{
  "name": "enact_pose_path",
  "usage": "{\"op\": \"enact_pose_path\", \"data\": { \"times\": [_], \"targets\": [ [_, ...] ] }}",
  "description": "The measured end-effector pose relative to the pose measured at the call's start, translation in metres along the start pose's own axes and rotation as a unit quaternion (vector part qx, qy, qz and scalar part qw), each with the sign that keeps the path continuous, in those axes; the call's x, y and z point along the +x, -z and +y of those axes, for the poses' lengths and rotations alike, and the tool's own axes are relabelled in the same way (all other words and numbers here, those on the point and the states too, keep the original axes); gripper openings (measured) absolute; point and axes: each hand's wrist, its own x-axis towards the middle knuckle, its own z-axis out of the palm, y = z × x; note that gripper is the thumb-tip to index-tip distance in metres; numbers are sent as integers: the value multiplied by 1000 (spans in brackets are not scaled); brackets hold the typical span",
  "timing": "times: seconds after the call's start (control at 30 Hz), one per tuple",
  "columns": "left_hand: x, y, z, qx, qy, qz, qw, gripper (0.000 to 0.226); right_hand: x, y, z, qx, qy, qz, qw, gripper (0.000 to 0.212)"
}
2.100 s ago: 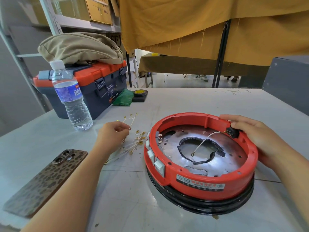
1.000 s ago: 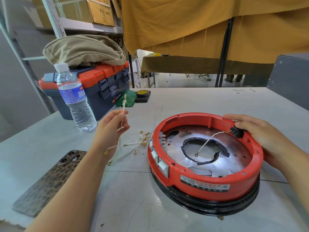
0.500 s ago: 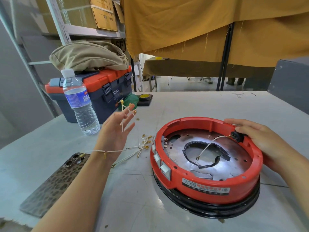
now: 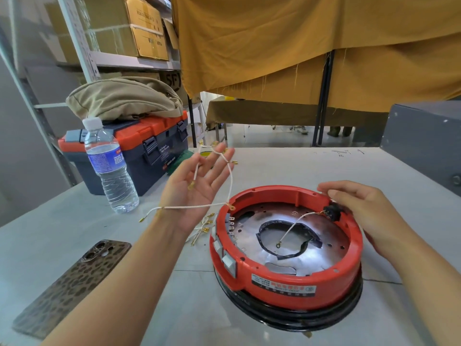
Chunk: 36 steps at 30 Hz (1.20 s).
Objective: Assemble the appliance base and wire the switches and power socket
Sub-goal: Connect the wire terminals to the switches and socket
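Open grey tabletop [image 4: 287, 168] behind round red plastic appliance base [image 4: 287, 278]; clear plastic water bottle [image 4: 109, 168], orange-lidded dark toolbox [image 4: 149, 148], leopard-print phone [image 4: 72, 285] crowd left side.

Both forearms bare — left hand [image 4: 197, 182], right hand [image 4: 361, 208] ungloved.

Left hand [image 4: 197, 186] went from picking at wire pile to raised, palm up, fingers spread, wires [image 4: 230, 182] draped over them. Right hand [image 4: 361, 211] eased off red base [image 4: 287, 275] rim.
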Motion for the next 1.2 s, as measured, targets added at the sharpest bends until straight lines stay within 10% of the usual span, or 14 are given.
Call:
{"op": "enact_pose_path", "data": {
  "times": [0.3, 0.63, 0.87, 1.2],
  "targets": [
    [23, -38, -34, 199, 48, -75, 976, 13, -9, -7, -18, -41, 98, 9, 994, 18],
    [26, -41, -57, 647, -67, -185, 737, 24, -14, -12, -23, 18, 103, -39, 994, 13],
    [20, -39, -60, 705, -164, -197, 661, 23, -11, -15, -19, 49, 82, -48, 994, 12],
    [11, -33, -55, 670, -233, -158, 687, 23, -12, -16, -20, 33, 61, -30, 997, 13]
  ]
}}
